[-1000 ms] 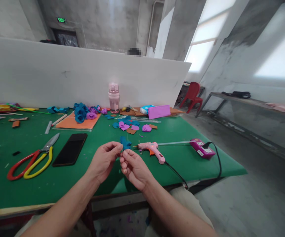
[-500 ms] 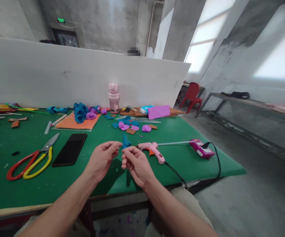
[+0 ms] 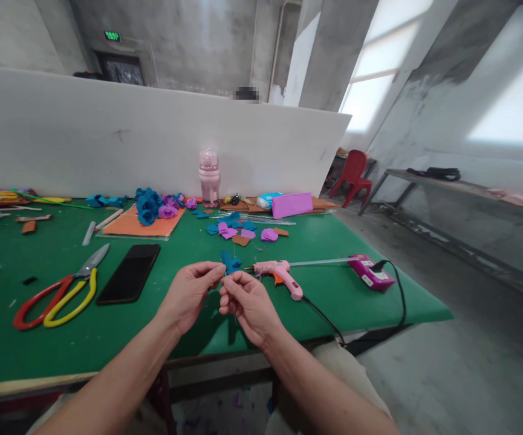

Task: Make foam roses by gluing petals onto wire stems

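The person's hands are together over the green surface (image 3: pixel 315 241), in front of the body. The left hand (image 3: pixel 198 289) pinches a blue piece (image 3: pixel 230 262) at its near left edge, thumb against fingers; the right hand (image 3: pixel 250 305) is closed at the piece's lower end, its fingers curled. A fine stem appears to run through the grip, though it is too thin to confirm. The piece is just left of the nozzle of a pink glue gun (image 3: pixel 272 269), which lies on the surface. Loose blue and purple cut pieces (image 3: pixel 227 231) lie beyond, with finished-looking flowers (image 3: pixel 149 208) on an orange sheet (image 3: pixel 123 225) farther left. Scissors (image 3: pixel 82 274) and a phone (image 3: pixel 129 275) lie to the left. In the inspector's judgement, the step in hand is shaping or securing the base of the piece; the next move calls for even fingertip pressure, clear of the nozzle
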Motion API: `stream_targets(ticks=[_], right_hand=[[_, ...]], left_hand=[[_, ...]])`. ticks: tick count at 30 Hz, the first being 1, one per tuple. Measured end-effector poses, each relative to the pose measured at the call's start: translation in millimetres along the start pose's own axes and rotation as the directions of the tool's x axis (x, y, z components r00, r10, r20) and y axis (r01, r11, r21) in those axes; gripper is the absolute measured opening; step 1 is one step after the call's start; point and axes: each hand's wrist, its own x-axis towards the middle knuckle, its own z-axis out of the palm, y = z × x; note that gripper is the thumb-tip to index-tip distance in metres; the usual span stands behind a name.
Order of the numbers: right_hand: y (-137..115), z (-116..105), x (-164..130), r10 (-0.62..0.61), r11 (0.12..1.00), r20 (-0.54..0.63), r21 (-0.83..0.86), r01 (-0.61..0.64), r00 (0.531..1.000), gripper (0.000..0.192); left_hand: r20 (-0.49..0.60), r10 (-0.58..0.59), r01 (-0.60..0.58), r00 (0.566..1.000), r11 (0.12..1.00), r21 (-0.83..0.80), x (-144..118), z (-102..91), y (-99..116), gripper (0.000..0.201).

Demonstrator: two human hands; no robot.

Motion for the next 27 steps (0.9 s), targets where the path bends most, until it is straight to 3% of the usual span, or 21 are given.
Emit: stream_targets(ticks=[13, 20, 27], right_hand=[[2.5, -2.6, 1.5, 0.117, 0.984, 0.111, 0.125, -0.13, 0.987, 0.021], [3.3, -2.1, -0.1, 0.12, 0.979, 0.153, 0.147, -0.142, 0.981, 0.017], [2.3, -1.8, -0.8, 0.137, 0.974, 0.17, 0.157, -0.164, 0.976, 0.017]], left_hand=[[0.076, -0.022, 0.036, 0.997, 0.982, -0.186, -4.1, 3.7, 4.6, 0.019], [0.129, 0.003, 0.024, 0.992, 0.978, -0.205, -4.6, 3.5, 4.2, 0.019], [0.115, 0.011, 0.014, 0.993, 0.978, -0.207, -4.8, 2.3, 3.4, 0.018]])
